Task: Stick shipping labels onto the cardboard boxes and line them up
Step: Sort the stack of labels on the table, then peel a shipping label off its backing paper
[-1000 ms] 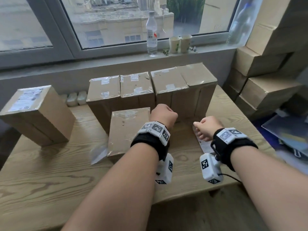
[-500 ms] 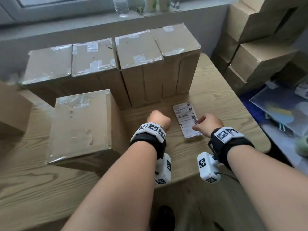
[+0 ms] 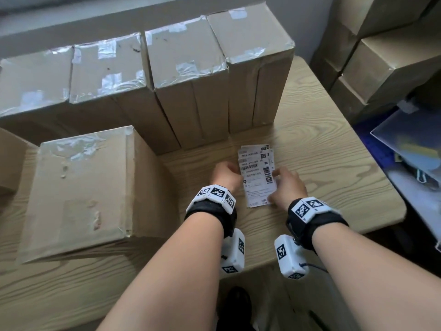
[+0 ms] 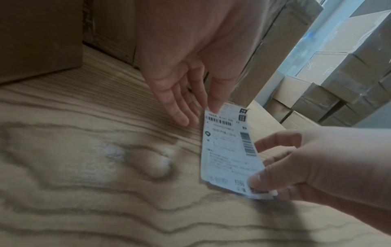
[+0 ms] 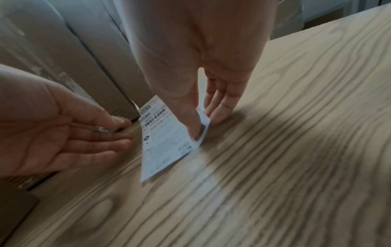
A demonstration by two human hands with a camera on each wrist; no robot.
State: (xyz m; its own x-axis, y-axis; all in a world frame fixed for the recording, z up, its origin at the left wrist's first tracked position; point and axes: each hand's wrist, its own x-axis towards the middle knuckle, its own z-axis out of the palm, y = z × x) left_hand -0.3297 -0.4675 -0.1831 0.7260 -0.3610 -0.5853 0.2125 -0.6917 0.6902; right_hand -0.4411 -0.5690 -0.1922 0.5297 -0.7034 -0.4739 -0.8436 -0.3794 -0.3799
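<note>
Only barcodes show on labels (image 3: pixel 257 177) the right hand (image 3: pixel 287 187) pinches.

Four tall boxes (image 3: pixel 148 75) stand in a row at twelve o'clock on the table (image 3: pixel 334 168). One box (image 3: pixel 78 189) lies flat at nine o'clock. A sixth box's corner (image 3: pixel 9 158) shows at far nine. Three or more labels (image 3: pixel 257 173) overlap, centre. Two hands.

Both forearms were bare. Each wrist wore a black strap (image 3: pixel 317 224) topped with white blocks printed with black square markers (image 3: pixel 216 193). A white marked camera box (image 3: pixel 290 256) hung beneath each wrist; the right one trailed a thin dark cable (image 3: pixel 316 266).
</note>
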